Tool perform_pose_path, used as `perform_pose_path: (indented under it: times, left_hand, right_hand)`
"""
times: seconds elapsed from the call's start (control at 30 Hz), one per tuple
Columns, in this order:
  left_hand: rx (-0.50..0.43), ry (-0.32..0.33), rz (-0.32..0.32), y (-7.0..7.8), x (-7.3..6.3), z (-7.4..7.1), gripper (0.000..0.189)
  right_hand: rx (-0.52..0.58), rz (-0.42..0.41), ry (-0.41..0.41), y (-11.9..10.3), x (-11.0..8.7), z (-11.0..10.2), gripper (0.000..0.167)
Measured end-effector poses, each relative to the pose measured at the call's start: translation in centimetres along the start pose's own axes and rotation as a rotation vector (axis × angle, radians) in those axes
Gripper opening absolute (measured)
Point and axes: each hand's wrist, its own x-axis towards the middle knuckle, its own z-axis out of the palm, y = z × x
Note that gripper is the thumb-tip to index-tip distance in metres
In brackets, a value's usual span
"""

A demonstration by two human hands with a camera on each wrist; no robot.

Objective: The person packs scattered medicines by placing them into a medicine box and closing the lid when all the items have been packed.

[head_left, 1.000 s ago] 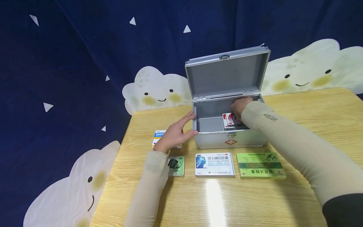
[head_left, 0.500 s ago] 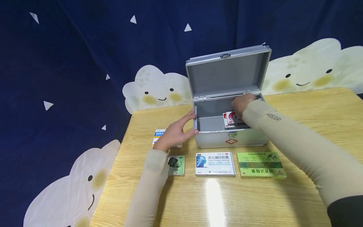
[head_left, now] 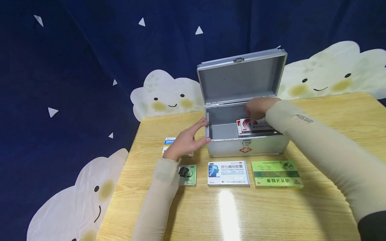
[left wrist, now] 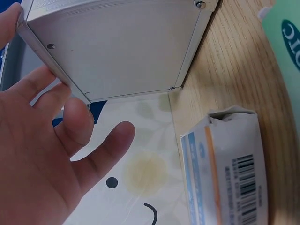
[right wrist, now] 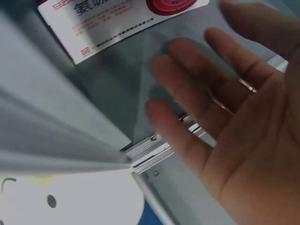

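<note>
A silver first-aid case (head_left: 223,149) stands on the table with its lid raised. Against its left edge rests my left hand (head_left: 185,142), thumb at the front corner, fingers spread; the left wrist view shows some fingertips touching the rim. My right hand (head_left: 260,107) is over the right part of the case's interior. Its fingers are loosely extended and hold nothing in the right wrist view. Below it, inside the case, lies a white medicine box (head_left: 256,125) with red rings, overlapping another red-and-white box (head_left: 239,127).
In front of the case lie a white-and-blue medicine box (head_left: 228,173), a yellow-green box (head_left: 276,174) and a small green box (head_left: 188,175), partly covered by my left sleeve. A white, blue and orange box (left wrist: 225,168) sits beneath the left hand. A dark blue curtain (head_left: 90,50) hangs behind.
My right hand has let go of the ringed medicine box and risen slightly, moving right, so more of that box shows. The left hand has stayed at the case's edge.
</note>
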Motion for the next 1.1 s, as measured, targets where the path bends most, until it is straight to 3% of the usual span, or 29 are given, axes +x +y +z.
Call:
perform_pose_path:
  times: [0.37, 0.8, 1.1]
  left_hand:
    - [0.019, 0.008, 0.001, 0.0, 0.2, 0.3, 0.069]
    - [0.178, 0.076, 0.082, 0.4, 0.1, 0.0, 0.069]
    - [0.131, 0.082, 0.093, 0.6, 0.2, -0.2, 0.066]
  right_hand:
    - [0.112, -0.123, 0.109, 0.6, -1.5, -1.4, 0.034]
    - [0.132, -0.166, 0.262, 1.2, -5.3, -2.2, 0.03]
    - [0.164, -0.137, 0.339, 2.2, -9.0, -1.9, 0.034]
